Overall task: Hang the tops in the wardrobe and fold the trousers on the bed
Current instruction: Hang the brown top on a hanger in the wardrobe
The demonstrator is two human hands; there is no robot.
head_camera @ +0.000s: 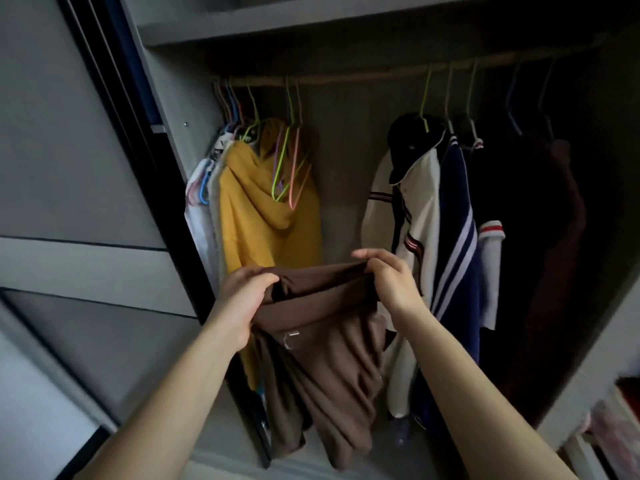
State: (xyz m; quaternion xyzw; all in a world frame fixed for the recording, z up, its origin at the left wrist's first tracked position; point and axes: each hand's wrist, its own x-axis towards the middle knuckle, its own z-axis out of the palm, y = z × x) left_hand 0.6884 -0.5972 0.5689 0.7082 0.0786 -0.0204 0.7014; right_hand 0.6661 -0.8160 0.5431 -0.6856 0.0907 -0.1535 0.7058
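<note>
The brown garment [322,358] hangs before the open wardrobe [242,32], below the gap in its rail. Its top edge is stretched between 2 hands, probably to open it for a hanger. The left hand [247,292] curls round the edge's left end, and the right hand [388,278] pinches the right end.

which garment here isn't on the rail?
The brown fabric garment, gripped along its top edge by the left hand and right hand. The mustard-yellow hooded top, cream jacket and navy striped top hang from hangers.
</note>
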